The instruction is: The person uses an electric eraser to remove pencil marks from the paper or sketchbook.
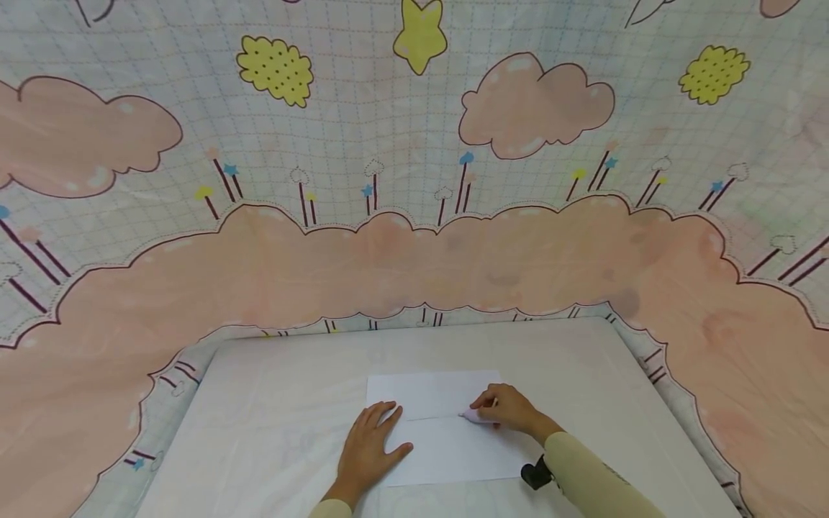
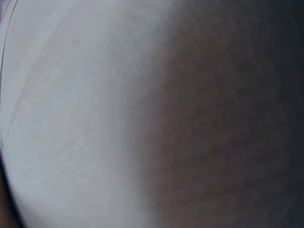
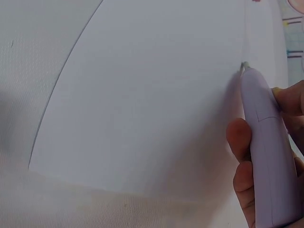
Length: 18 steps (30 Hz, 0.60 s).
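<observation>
A white sheet of paper lies on the white-covered table, a thin faint line running across its middle. My left hand rests on the paper's left side, fingers and thumb spread. In the left wrist view a brown blur fills the right half, too close to make out. My right hand grips a thick lilac pen-shaped tool between thumb and fingers. The narrow pale tip of the tool meets the paper at the line, or just above it; contact is hard to tell.
White cloth covers the table around the paper. Behind and beside it hangs a patterned sheet with peach clouds and yellow stars. A black heart-shaped piece sits at the right cuff. A small red mark shows at the right wrist view's top.
</observation>
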{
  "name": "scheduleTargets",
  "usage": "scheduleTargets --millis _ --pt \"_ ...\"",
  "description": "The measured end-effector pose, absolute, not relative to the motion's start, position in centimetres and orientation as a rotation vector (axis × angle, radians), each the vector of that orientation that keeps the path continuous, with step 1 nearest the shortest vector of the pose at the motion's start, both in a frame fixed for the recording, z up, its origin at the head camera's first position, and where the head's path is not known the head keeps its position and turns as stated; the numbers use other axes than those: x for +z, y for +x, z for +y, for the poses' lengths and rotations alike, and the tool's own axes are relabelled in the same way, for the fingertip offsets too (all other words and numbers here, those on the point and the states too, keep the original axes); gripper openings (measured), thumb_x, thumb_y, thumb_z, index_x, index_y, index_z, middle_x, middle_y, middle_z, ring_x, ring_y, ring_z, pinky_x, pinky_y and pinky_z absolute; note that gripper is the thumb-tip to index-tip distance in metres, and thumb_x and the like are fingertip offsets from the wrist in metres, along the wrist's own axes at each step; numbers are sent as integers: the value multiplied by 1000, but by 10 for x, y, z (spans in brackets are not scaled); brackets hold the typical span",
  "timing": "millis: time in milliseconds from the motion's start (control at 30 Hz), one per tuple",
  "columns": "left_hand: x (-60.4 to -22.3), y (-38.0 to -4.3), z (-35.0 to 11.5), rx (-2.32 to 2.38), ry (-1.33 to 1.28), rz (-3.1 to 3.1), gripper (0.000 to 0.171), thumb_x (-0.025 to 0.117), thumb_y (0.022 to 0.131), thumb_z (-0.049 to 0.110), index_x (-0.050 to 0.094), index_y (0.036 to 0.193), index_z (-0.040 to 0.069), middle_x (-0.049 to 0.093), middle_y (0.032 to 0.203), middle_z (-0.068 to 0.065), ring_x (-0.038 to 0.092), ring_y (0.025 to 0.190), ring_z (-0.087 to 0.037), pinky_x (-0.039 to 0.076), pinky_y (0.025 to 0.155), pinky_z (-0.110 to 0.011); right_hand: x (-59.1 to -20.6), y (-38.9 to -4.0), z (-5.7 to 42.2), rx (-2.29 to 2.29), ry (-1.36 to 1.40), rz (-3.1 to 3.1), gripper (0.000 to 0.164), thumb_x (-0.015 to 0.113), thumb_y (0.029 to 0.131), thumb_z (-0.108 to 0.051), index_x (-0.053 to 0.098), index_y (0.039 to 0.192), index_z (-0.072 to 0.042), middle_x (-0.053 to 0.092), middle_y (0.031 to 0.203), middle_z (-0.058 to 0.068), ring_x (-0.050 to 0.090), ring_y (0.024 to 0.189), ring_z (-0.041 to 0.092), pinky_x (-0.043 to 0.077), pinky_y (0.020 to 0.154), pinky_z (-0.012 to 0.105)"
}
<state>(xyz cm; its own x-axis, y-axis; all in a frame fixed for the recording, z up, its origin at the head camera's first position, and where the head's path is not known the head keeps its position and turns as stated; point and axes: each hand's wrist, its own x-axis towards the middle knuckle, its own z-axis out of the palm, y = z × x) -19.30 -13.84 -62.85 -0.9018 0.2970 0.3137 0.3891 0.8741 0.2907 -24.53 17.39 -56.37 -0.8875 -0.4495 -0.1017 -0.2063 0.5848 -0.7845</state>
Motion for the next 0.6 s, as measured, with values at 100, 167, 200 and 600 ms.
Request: scheduleTargets --millis 100,167,200,600 --pt "-629 -192 -140 -507 -515 -2785 69 65 83 61 62 135 17 55 140 2 44 134 -24 34 115 -48 -567 -247 167 -1196 -546 2518 15 68 88 -9 77 100 -4 57 84 1 52 67 10 52 51 22" --pt "-630 -193 -140 -505 -515 -2790 69 64 83 62 61 135 17 55 141 2 44 134 -23 33 115 -48 -569 -248 164 -1195 -551 2515 15 68 89 -9 77 100 -5 57 84 0 52 67 10 52 51 22" --pt "-630 -193 -139 -503 -512 -2795 69 64 84 63 61 136 18 54 141 2 44 134 -23 33 116 -48 -570 -248 162 -1198 -554 2510 15 68 89 -9 77 100 -5 57 84 0 52 67 10 52 51 22" --pt "-633 -194 -141 -498 -522 -2797 70 62 83 65 61 136 19 54 141 3 44 135 -23 33 116 -47 -570 -246 163 -1191 -523 2521 15 69 88 -10 77 99 -6 57 84 0 53 66 10 51 51 22"
